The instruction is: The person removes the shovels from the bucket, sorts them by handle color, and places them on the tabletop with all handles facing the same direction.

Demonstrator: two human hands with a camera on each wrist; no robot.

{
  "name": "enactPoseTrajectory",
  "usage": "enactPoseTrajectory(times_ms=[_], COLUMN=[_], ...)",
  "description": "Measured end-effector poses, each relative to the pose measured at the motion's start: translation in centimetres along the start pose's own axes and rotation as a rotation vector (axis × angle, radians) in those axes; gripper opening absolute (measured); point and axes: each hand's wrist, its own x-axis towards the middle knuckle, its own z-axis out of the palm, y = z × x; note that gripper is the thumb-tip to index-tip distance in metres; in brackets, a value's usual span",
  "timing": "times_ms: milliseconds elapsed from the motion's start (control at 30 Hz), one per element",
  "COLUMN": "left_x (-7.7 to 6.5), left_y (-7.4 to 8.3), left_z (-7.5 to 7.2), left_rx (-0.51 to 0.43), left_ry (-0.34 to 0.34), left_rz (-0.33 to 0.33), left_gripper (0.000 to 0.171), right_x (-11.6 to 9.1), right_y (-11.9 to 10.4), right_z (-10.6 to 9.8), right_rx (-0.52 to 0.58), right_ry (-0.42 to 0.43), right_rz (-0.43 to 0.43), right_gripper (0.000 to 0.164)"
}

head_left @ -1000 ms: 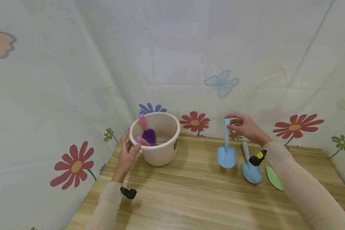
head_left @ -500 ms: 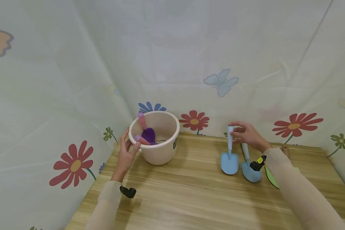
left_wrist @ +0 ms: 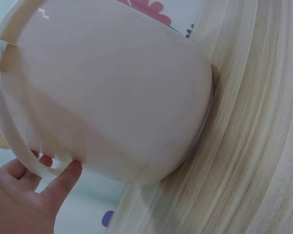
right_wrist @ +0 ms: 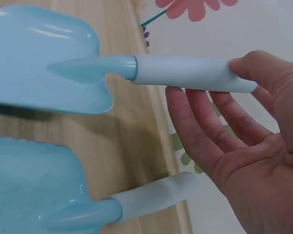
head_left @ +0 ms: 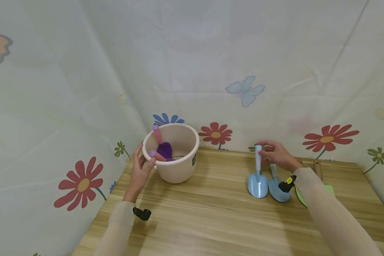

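A cream bucket (head_left: 176,173) stands upright at the left, and my left hand (head_left: 139,177) grips its rim and handle loop, thumb in front and fingers behind. Inside the bucket lie purple garden tools (head_left: 165,150) with pink handles. With thumb and fingertips my right hand (head_left: 277,155) pinches the white handle of a light-blue hand shovel (head_left: 257,186). In the right wrist view, that handle (right_wrist: 185,73) is held near its end, and a shadow falls under the blade; whether its tip touches the table cannot be told. A second light-blue trowel (head_left: 279,195) lies close beside it.
Green tools (head_left: 329,189) with brown handles (head_left: 318,169) lie farther right, partly hidden by my right forearm. The wooden table (head_left: 211,220) meets a hanging sheet (head_left: 192,71) printed with flowers and butterflies at the back and left.
My right hand has lowered the light-blue shovel toward the table and slightly right, next to the second trowel. The left hand stays on the bucket's rim.
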Motion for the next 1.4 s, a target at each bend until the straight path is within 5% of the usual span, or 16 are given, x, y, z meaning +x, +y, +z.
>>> enactPoseTrajectory(times_ms=[900, 1400], left_x=[-0.1, 0.0], left_y=[0.4, -0.1], left_z=[0.0, 0.0], left_rx=[-0.005, -0.002], left_ry=[-0.002, 0.005], left_rz=[-0.011, -0.007], left_gripper=[0.078, 0.076], right_x=[0.3, 0.8], right_y=[1.7, 1.5], right_z=[1.4, 1.8], right_rx=[-0.072, -0.155], right_ry=[0.054, 0.042], right_rz=[0.112, 0.098], right_gripper=[0.057, 0.053])
